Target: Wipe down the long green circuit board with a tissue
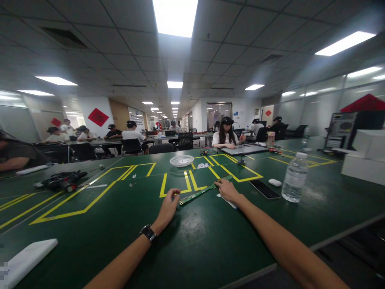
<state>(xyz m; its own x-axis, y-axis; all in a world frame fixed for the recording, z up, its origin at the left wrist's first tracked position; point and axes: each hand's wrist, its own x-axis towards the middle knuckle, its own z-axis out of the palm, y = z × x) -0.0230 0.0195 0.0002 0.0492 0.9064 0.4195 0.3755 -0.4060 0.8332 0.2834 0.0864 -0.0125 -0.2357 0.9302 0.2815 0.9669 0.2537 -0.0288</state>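
Note:
A long, narrow green circuit board (197, 195) lies slantwise on the green table in front of me. My right hand (227, 190) is closed on it toward its far right end, fingers pressed over the strip. Beside the near left end is my left hand (170, 204), loosely curled, with a small gap between its fingertips and the board; nothing shows in it. A white slip (229, 202) is partly covered by my right wrist. Beyond the board stands a white round basket (181, 161), with small white scraps (203, 165) to its right.
Right of my arm are a phone (264, 188), a white earbud case (274, 182) and a water bottle (295, 177). Yellow tape marks the table (120, 237). Black gear (61, 180) lies left. Across the table, a person (226, 136) sits by a flat grey panel (246, 149).

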